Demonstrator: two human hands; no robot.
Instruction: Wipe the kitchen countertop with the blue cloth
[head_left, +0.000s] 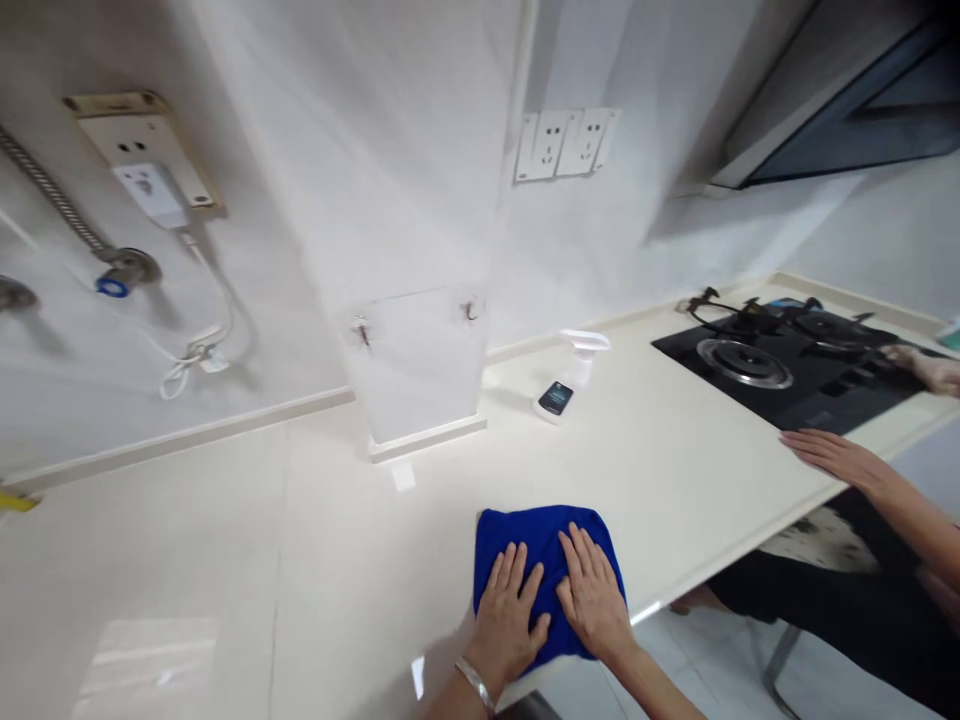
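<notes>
Markings survey: lettering present, none of it legible.
The small dark display in its white casing on the table carries pale lines that look like text (too small to make out). The white plug in the wall socket at left bears a brownish mark on its face, blurred beyond reading. A pale tag hangs at the bundled white cable below; any print on it cannot be resolved at this size.
</notes>
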